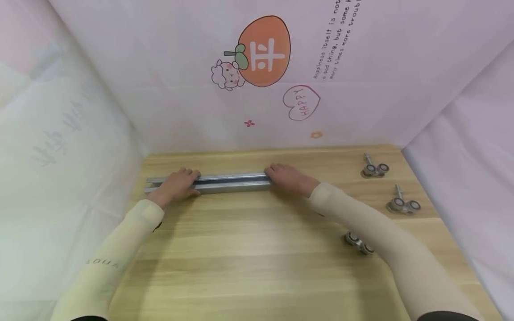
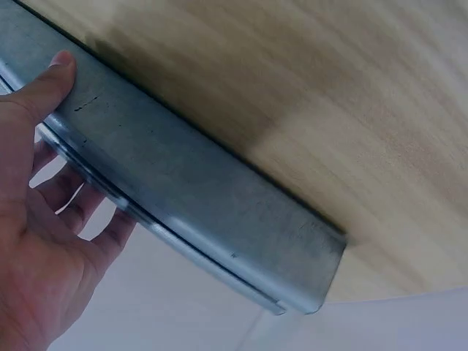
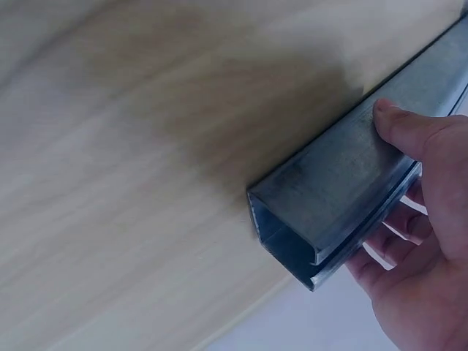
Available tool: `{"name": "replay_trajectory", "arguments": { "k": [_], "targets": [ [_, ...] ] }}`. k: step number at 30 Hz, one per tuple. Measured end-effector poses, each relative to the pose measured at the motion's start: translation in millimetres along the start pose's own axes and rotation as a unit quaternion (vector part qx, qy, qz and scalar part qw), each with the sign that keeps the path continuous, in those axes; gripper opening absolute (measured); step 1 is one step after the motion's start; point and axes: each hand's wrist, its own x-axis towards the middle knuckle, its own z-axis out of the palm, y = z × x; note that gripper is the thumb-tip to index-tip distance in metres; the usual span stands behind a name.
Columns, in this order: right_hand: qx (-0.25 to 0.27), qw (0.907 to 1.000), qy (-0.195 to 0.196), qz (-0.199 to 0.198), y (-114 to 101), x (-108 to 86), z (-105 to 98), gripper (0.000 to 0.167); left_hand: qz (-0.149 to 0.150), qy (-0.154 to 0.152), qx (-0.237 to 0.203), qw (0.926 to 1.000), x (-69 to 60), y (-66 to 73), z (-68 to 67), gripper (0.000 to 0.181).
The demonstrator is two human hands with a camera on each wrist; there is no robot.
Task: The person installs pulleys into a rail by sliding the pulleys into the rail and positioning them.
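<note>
A grey metal C-channel track (image 1: 233,183) lies lengthwise near the back of the wooden table, its slot facing up. Toward its left end, my left hand (image 1: 176,186) grips it; in the left wrist view the thumb (image 2: 55,86) presses the near side and the other fingers reach over to the far side. My right hand (image 1: 290,177) holds the track close to its right end, thumb (image 3: 401,126) on the near wall, fingers across the slot. The track's hollow end (image 3: 285,238) shows in the right wrist view.
On the right of the wooden table (image 1: 241,258) are roller hangers: one at the back (image 1: 374,169), another roller hanger (image 1: 403,204) nearer, and a third roller hanger (image 1: 358,243) partly behind the right sleeve. Printed cloth (image 1: 180,89) hangs along the back and both sides.
</note>
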Motion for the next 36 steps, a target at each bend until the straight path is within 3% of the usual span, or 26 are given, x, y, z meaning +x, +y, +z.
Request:
{"name": "replay_trajectory", "arguments": {
  "k": [12, 20, 26, 36],
  "targets": [
    [0.004, 0.9990, 0.012, -0.042, -12.7, -54.6, -4.8, 0.043, 0.041, -0.009, 0.027, 0.9988, -26.4, 41.5, -0.5, 0.065],
    [0.011, 0.9970, 0.038, -0.066, -20.3, -86.8, -7.9, 0.046, 0.053, 0.006, 0.039, 0.9979, -41.4, 69.7, -1.2, 0.061],
    [0.012, 0.9969, 0.046, -0.062, -22.5, -105.9, -8.1, 0.046, 0.059, 0.013, 0.045, 0.9971, -47.6, 87.5, 1.2, 0.060],
    [0.042, 0.9978, 0.021, -0.046, -25.4, -132.5, -9.3, 0.044, 0.077, 0.022, 0.045, 0.9958, -51.7, 110.6, 8.2, 0.055]
  ]
}}
